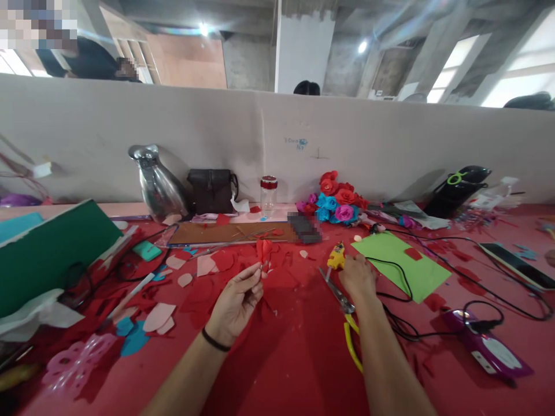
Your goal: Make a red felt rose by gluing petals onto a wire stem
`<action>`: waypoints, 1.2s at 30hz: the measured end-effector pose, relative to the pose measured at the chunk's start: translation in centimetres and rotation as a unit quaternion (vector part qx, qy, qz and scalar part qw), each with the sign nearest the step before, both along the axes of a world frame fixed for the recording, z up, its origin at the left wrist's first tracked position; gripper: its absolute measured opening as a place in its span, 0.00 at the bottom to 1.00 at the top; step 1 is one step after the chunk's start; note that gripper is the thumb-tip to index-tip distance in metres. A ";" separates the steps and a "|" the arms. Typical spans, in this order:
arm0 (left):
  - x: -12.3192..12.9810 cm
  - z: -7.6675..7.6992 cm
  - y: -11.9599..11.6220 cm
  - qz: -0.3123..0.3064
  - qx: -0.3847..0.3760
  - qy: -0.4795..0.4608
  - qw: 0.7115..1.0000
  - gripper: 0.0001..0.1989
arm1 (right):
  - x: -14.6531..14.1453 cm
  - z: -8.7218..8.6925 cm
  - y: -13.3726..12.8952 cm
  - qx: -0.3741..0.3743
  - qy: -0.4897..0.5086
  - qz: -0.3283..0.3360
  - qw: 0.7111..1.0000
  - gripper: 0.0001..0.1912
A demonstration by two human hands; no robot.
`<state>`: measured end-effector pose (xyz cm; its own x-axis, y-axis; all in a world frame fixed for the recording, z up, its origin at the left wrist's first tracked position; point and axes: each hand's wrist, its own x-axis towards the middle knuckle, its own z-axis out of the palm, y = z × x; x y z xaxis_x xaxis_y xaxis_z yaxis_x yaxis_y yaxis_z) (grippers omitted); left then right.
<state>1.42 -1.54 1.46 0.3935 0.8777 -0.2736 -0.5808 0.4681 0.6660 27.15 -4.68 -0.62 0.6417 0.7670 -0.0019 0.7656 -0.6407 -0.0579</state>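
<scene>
My left hand [236, 303] pinches the lower end of a small red paper flower [263, 249], which points upward above the fingertips. To the right, my right hand [358, 278] is closed around the rear of a yellow glue gun [337, 255]; its handle is mostly hidden by the fingers. Just left of my right forearm lies a metal cutting tool with yellow handles [352, 341], partly covered by that arm; whether it is scissors or pliers I cannot tell. Red paper petals [224, 260] and pink paper pieces [159, 318] are scattered left of my left hand.
Finished paper roses [344, 212] stand by the partition, near a glass jar [269, 199] and a steel jug [160, 185]. A green sheet [403, 266], black cables, a purple power strip [488, 346] and a phone [518, 264] are right. A dark green board [56, 254] leans left.
</scene>
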 end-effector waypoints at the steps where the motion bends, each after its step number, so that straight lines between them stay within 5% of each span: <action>1: 0.0 -0.1 0.1 0.002 -0.002 0.000 1.000 0.09 | 0.0 0.1 0.0 0.006 -0.001 0.003 1.000 0.20; 6: -0.2 -0.3 0.4 0.012 -0.013 0.004 1.000 0.09 | -0.3 1.5 -0.7 0.091 -0.051 -0.025 0.994 0.18; 11: -0.2 -0.1 0.4 0.027 -0.030 0.015 0.999 0.08 | -0.1 2.8 -1.7 0.274 0.020 -0.002 0.962 0.16; 14: 0.0 0.0 0.3 0.035 -0.042 0.033 0.998 0.08 | -0.8 3.0 -2.0 0.349 0.174 0.123 0.913 0.19; 17: 0.1 -0.1 0.3 0.047 -0.051 0.063 0.996 0.09 | -2.6 3.0 -2.3 0.343 0.349 0.240 0.838 0.20; 22: 0.3 -0.3 0.0 0.072 0.002 0.116 0.991 0.11 | -5.3 3.0 -2.5 0.302 0.497 0.298 0.757 0.15; 36: 0.4 -0.2 -0.1 0.083 0.067 0.148 0.983 0.16 | -6.0 3.5 -2.3 0.257 0.409 0.353 0.801 0.14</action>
<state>1.79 -1.68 1.28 0.1618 0.9594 -0.2311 -0.4134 0.2785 0.8669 21.19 -6.98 2.90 -0.0082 0.9726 0.2325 0.4976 0.2056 -0.8427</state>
